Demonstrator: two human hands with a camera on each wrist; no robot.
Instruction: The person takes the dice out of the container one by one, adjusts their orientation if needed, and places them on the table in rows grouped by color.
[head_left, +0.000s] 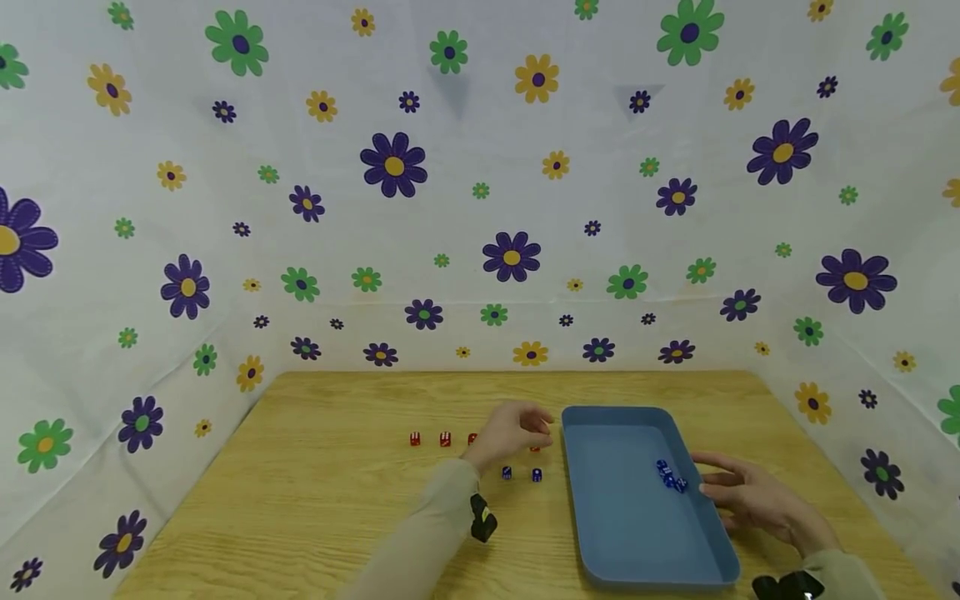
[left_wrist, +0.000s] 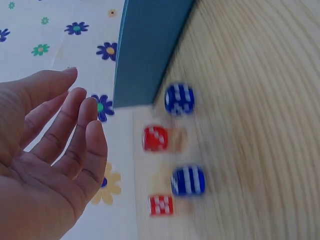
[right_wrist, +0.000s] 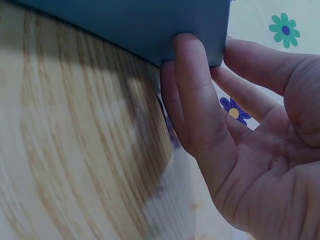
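My left hand (head_left: 513, 432) hovers over the dice left of the blue tray (head_left: 622, 533). In the left wrist view its fingers (left_wrist: 70, 132) are loosely bent and nothing shows between them. A red die (head_left: 535, 448) lies partly hidden below that hand, and blue dice (head_left: 537, 475) lie just in front of it. On the other side, my right hand (head_left: 757, 500) touches the tray's right wall from outside. Its fingertips (right_wrist: 189, 45) lie against the outer wall in the right wrist view. Several blue dice (head_left: 667, 477) sit clustered inside the tray, near that wall.
Further red dice (head_left: 446, 439) line up to the left on the wooden table (head_left: 300, 508), one partly covered by my left hand. Flower-printed white cloth (head_left: 450, 217) hangs behind the table and along both sides.
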